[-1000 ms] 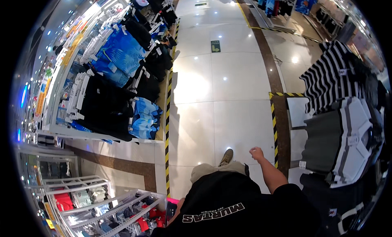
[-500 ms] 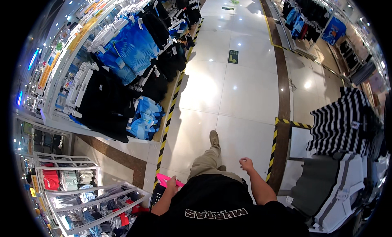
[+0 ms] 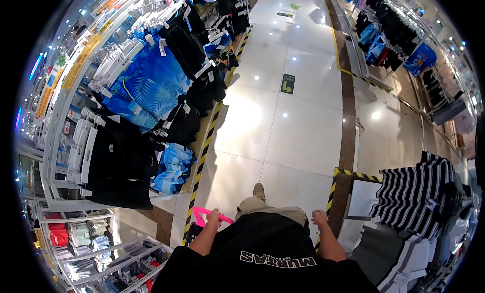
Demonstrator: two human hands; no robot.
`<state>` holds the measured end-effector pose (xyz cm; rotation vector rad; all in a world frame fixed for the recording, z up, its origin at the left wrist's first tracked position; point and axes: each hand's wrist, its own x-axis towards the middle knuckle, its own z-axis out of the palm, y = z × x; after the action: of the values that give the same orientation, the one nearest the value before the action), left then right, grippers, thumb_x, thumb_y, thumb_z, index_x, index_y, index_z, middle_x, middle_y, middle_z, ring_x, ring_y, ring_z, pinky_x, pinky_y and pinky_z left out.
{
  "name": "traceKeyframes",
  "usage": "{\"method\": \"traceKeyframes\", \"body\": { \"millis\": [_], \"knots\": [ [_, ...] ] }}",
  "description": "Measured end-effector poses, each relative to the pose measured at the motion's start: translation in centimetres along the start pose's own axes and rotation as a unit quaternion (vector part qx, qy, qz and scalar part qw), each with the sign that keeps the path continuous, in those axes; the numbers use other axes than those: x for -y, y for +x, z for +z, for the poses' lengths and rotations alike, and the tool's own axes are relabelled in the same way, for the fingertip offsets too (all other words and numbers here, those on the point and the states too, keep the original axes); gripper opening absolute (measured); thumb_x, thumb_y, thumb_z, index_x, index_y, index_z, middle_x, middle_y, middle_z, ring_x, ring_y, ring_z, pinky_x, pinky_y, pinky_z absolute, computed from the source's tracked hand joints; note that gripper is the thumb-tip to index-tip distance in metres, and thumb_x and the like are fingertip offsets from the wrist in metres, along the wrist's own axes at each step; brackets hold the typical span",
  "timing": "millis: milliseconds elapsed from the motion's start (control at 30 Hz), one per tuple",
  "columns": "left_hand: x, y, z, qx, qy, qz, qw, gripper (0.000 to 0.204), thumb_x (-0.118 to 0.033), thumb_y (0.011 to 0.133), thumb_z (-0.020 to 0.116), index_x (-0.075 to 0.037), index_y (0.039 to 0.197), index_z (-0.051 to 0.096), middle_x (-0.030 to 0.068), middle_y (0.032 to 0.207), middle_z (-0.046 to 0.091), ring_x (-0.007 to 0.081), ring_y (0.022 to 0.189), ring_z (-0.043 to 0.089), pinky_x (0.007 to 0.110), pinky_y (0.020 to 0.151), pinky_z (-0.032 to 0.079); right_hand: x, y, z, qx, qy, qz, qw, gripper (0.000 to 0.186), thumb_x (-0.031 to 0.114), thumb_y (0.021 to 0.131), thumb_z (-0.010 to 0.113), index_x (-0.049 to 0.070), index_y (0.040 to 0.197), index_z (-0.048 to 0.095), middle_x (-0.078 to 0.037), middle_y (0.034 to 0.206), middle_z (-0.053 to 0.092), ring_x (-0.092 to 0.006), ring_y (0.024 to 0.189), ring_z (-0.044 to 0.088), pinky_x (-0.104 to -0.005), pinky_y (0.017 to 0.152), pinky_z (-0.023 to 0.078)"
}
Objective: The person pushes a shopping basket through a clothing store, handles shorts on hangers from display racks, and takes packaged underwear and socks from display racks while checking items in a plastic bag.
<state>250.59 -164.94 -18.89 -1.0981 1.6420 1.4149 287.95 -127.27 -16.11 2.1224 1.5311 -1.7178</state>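
Low at my left side, my left hand (image 3: 214, 218) is closed round a bright pink handle (image 3: 200, 212). Below the handle shows part of a black, perforated basket (image 3: 192, 233); my arm and body hide the rest. On the other side, my right hand (image 3: 319, 218) hangs free beside my hip, its fingers loosely bent and apart with nothing in them. The nearest goods to it are a striped top (image 3: 411, 197) and a grey garment (image 3: 376, 252) on a rack at the right, not touching the hand.
A pale tiled aisle (image 3: 298, 146) runs ahead, bordered by yellow-black tape (image 3: 208, 141). At the left stands a rack with blue patterned shorts (image 3: 156, 81) and black garments (image 3: 121, 162). White shelves (image 3: 101, 257) lie nearer on the left. A green arrow sign (image 3: 288, 84) marks the floor.
I have moved forward along the aisle, so the racks and floor tape sit lower in view. Both hands have swung slightly; the left still grips the pink handle.
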Motion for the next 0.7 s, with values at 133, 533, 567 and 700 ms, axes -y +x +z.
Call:
{"method": "traceKeyframes", "body": {
  "millis": [133, 533, 567, 700],
  "knots": [
    [-3.5, -1.0, 3.9, -0.042, -0.015, 0.024, 0.999, 0.034, -0.013, 0.086, 0.065, 0.000, 0.113, 0.049, 0.0140, 0.088, 0.058, 0.0298, 0.071, 0.063, 0.044, 0.062, 0.057, 9.2, 2.1, 2.5, 0.039, 0.000, -0.033, 0.999, 0.031, 0.024, 0.090, 0.064, 0.005, 0.114, 0.060, -0.008, 0.090, 0.064, -0.0177, 0.069, 0.064, -0.0316, 0.058, 0.051],
    [-8.2, -5.7, 13.8, -0.032, -0.040, 0.139, 0.989, 0.019, -0.009, 0.082, 0.064, -0.002, 0.095, 0.052, 0.0069, 0.066, 0.053, 0.0208, 0.052, 0.056, 0.037, 0.048, 0.051, 19.4, 15.1, 0.2, 0.110, -0.071, -0.047, 0.990, 0.030, 0.023, 0.088, 0.066, 0.005, 0.113, 0.062, -0.007, 0.084, 0.065, -0.0159, 0.062, 0.062, -0.0290, 0.050, 0.049],
    [-8.0, -6.2, 14.8, -0.032, -0.039, 0.145, 0.988, 0.019, -0.009, 0.082, 0.064, -0.002, 0.095, 0.052, 0.0069, 0.066, 0.053, 0.0208, 0.052, 0.056, 0.037, 0.048, 0.051, 20.1, 16.2, -0.4, 0.113, -0.066, -0.050, 0.990, 0.030, 0.023, 0.088, 0.066, 0.005, 0.113, 0.062, -0.007, 0.084, 0.065, -0.0159, 0.062, 0.062, -0.0290, 0.050, 0.049],
    [-8.3, -7.6, 19.3, -0.073, -0.023, 0.141, 0.987, 0.020, -0.011, 0.082, 0.066, 0.000, 0.093, 0.052, 0.0085, 0.065, 0.052, 0.0228, 0.049, 0.055, 0.042, 0.047, 0.053, 22.2, 20.0, -3.5, 0.094, -0.048, -0.070, 0.992, 0.031, 0.024, 0.088, 0.066, 0.005, 0.112, 0.062, -0.007, 0.086, 0.065, -0.0164, 0.063, 0.063, -0.0294, 0.051, 0.050]
  ]
}}
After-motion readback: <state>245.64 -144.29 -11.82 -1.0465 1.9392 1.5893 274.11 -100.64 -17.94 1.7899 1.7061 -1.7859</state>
